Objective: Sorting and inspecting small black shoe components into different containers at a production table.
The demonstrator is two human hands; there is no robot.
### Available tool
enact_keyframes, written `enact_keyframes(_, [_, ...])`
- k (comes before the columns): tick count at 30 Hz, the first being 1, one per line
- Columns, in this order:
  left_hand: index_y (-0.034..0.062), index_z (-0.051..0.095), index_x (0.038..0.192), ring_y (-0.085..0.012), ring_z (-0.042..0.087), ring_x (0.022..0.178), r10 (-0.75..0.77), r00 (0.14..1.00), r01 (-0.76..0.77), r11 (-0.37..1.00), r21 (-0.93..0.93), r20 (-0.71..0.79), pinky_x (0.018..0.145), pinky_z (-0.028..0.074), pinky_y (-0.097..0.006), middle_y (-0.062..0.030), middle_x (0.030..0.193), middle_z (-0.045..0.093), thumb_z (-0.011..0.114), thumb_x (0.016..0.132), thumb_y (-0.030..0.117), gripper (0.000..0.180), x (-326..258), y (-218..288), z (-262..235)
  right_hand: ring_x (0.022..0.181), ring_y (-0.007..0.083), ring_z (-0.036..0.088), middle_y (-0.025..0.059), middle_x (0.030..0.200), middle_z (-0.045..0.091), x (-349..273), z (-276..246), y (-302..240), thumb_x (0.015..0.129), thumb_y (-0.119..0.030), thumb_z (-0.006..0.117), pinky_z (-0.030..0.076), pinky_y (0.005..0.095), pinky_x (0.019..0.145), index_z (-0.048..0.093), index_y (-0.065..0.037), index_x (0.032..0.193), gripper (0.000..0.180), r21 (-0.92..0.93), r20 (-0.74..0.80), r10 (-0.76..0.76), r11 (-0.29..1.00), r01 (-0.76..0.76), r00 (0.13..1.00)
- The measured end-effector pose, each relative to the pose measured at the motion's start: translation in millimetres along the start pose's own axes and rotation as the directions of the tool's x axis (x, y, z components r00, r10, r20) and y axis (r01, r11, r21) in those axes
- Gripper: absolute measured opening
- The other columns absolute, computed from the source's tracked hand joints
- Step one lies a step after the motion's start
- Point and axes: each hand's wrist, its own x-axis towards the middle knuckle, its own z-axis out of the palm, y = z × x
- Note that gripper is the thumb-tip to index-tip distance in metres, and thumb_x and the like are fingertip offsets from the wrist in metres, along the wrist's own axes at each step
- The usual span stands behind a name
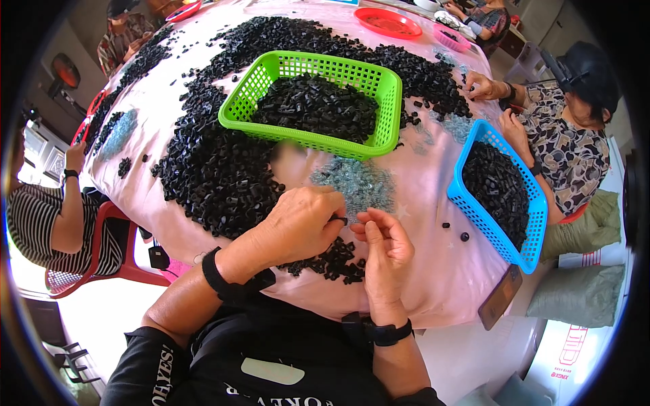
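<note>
Low to the right of my right grip [384,252], a flat, dark rectangular phone [500,296] lies tilted at the edge of the worktop [447,271], its screen blank. Farther right, on the floor past the worktop, stands a white carton [572,352] with red printing. Above it a grey-green sack [579,294] lies, with a white, red-marked package [596,257] on top.

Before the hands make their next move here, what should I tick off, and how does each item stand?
1. Left hand has a small black part pinched at its fingertips: ok.
2. Right hand is open beside it, palm up: ok.
3. Loose black pieces lie under the hands: ok.
4. Green basket is partly filled, with room left: ok.
5. Whether the part is firmly held: cannot tell.
</note>
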Motion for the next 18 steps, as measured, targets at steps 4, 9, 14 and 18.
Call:
enact_keyframes(4, [-0.0007,0.066,0.088,-0.0344,0.065,0.071,-0.032,0.998,0.017,0.96,-0.279,-0.048,0.063,0.051,-0.04,-0.0155,0.076,0.064,0.07,0.077,0.004,0.012,3,8,1,0.089,0.0136,0.069,0.0096,0.103,0.071,-2,-1,4,0.101,-0.007,0.06,0.056,0.0251,0.08,0.065,0.003,0.116,0.019,-0.069,0.11,-0.02,0.997,0.027,0.994])
enact_keyframes(9, [-0.001,0.066,0.088,-0.0357,0.065,0.071,0.01,0.995,-0.035,0.965,-0.261,-0.096,0.064,0.052,-0.041,-0.0169,0.077,0.064,0.066,0.08,0.002,0.009,4,4,3,0.086,0.0143,0.07,0.0102,0.101,0.071,2,-6,3,0.101,-0.008,0.061,0.056,0.0251,0.077,0.065,0.003,0.115,0.019,0.0,0.05,0.028,1.0,-0.028,0.998])
enact_keyframes(14, [-0.0002,0.066,0.088,-0.0379,0.064,0.076,0.024,1.0,-0.025,0.996,-0.087,-0.012,0.067,0.052,-0.044,-0.0167,0.081,0.063,0.064,0.082,0.003,0.007,-2,-11,9,0.086,0.0162,0.071,0.0093,0.096,0.07,0,-4,2,0.102,-0.008,0.058,0.057,0.0263,0.078,0.064,0.003,0.115,0.018,-0.005,-0.014,-0.024,1.0,0.024,1.0])
enact_keyframes(18, [0.0012,0.066,0.09,-0.0384,0.063,0.083,0.006,1.0,-0.007,0.998,0.058,0.02,0.071,0.052,-0.046,-0.0157,0.086,0.062,0.066,0.08,0.004,0.01,-4,-10,15,0.088,0.016,0.07,0.0088,0.098,0.068,2,-1,1,0.102,-0.006,0.057,0.057,0.0273,0.081,0.063,0.003,0.117,0.019,0.038,-0.062,-0.023,0.999,0.025,0.998])
